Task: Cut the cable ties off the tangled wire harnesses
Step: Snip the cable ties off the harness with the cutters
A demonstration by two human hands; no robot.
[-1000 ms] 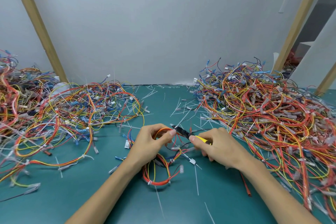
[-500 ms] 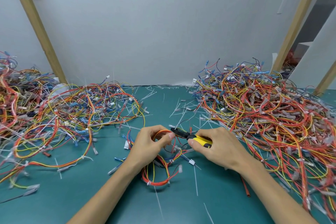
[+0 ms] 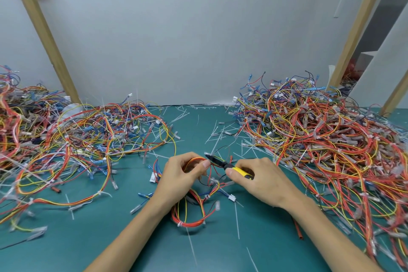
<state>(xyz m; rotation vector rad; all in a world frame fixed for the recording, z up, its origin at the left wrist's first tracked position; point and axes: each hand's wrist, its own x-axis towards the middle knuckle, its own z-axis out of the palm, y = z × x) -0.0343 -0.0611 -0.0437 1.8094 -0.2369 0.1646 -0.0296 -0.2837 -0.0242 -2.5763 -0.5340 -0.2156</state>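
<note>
- While the wire harness (image 3: 194, 224) lies between the forearms at the middle of the desk (image 3: 110, 238), its far end is raised off the surface in the left hand (image 3: 183, 174).
- Left grip: thumb and fingertips pinch an orange and yellow loop of strands.
- Right grip: the right hand (image 3: 262, 181) has its fingers curled round the yellow handle of the cutters (image 3: 229, 166).
- Whether the blades are parted or closed cannot be told at this size.
- Handling, as judged: the harness is light and limp and will sag wherever it is unsupported. Hold is best taken on the strands just beside the tie to be cut, so that the bundle stays taut there.
- Insulation looks thin. A nick from the blades is the main risk.
- A white cable tie (image 3: 180, 224) binds the near curve of the coil, and another sits close by on the same curve. No tie at the blades can be made out.
- Orientation: the coil's long axis runs from the person outward, with the near end flat on the desk.
- The cutters lie slantwise, the nose pointing left and slightly away, next to the left thumb.
- Further tangled harnesses are heaped in a left pile (image 3: 99, 139) and a right pile (image 3: 320, 150).
</note>
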